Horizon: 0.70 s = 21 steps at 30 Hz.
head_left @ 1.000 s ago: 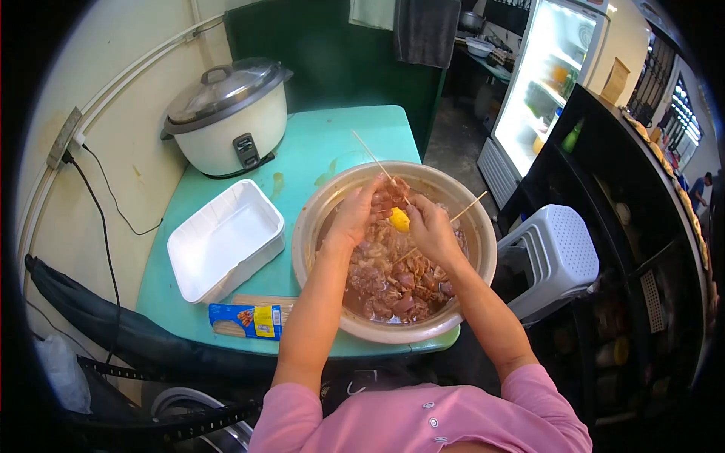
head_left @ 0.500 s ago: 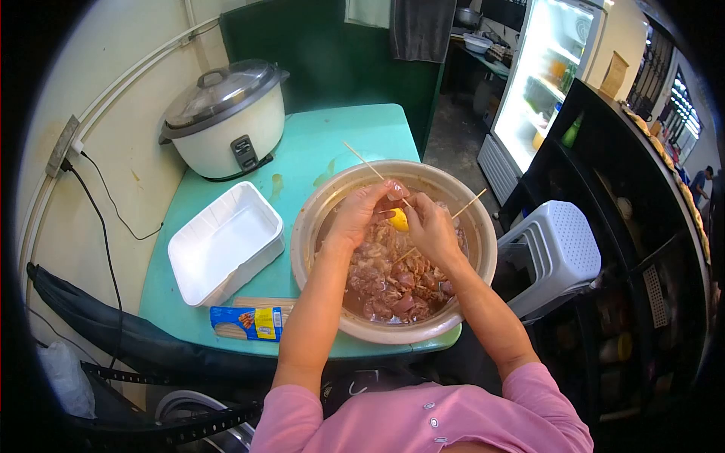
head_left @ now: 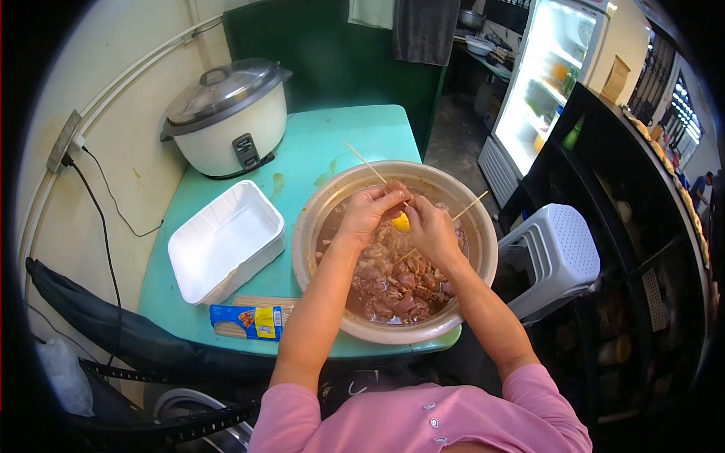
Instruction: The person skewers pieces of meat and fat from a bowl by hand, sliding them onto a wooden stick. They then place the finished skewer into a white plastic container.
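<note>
Over a large round basin [head_left: 306, 302] of raw meat pieces in liquid [head_left: 404, 283], both my hands work close together. My left hand [head_left: 364, 215] pinches a piece of meat [head_left: 396, 187] that sits on a thin wooden skewer [head_left: 365, 161], whose bare end points up and away to the left. Closed fingers of my right hand [head_left: 433, 232] grip the lower end of that skewer. A second skewer [head_left: 471, 205] runs past my right hand, partly hidden by it, from above the right rim down over the meat. Something yellow [head_left: 401, 223] shows just below my fingertips.
Left of the basin stand a white tray [head_left: 219, 245] and a packet of skewers [head_left: 245, 322] on the green table [head_left: 340, 128]. A rice cooker [head_left: 226, 121] is at the back left. Stacked plastic stools [head_left: 555, 249] and a dark shelf [head_left: 604, 174] stand to the right.
The fingers of my left hand have closed further over the meat piece, covering more of it. The skewers and basin keep nearly the same place.
</note>
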{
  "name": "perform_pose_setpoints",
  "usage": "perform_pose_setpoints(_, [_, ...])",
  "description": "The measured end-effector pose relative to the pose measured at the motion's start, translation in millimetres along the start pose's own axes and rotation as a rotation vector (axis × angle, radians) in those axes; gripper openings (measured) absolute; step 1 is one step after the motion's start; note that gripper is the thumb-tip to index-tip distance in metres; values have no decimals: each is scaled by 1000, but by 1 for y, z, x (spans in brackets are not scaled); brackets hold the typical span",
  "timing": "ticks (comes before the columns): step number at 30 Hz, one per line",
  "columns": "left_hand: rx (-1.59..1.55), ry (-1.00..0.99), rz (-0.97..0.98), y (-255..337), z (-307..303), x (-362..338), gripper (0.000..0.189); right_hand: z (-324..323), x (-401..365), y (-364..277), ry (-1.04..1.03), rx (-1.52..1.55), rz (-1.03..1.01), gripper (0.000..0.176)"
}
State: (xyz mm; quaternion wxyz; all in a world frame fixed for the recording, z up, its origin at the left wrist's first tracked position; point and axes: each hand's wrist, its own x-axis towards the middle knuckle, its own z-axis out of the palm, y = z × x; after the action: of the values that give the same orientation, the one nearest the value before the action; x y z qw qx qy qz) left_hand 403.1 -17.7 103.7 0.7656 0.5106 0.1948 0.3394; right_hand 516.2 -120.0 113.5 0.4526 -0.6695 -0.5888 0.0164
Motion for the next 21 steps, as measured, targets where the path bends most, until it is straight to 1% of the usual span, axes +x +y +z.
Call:
perform_pose_setpoints(6, [-63, 96, -56, 2, -11, 3, 17, 3, 0, 2, -33, -67, -40, 14])
perform_pose_setpoints(7, [-67, 103, -45, 4, -19, 5, 17, 1, -1, 0, -56, -90, -35, 13])
perform_pose_setpoints(9, [-178, 211, 18, 8, -37, 8, 17, -1, -3, -6, -77, -88, -50, 12])
perform_pose_setpoints(14, [-267, 281, 71, 9, -56, 12, 18, -2, -5, -12, -128, -29, -84, 11])
perform_pose_setpoints(16, [-288, 317, 96, 13, -61, 10, 19, -2, -7, -14, -137, -89, -71, 16])
perform_pose_setpoints(21, [-353, 375, 120, 13, -75, 13, 21, -2, -7, -13, -182, -87, -100, 17])
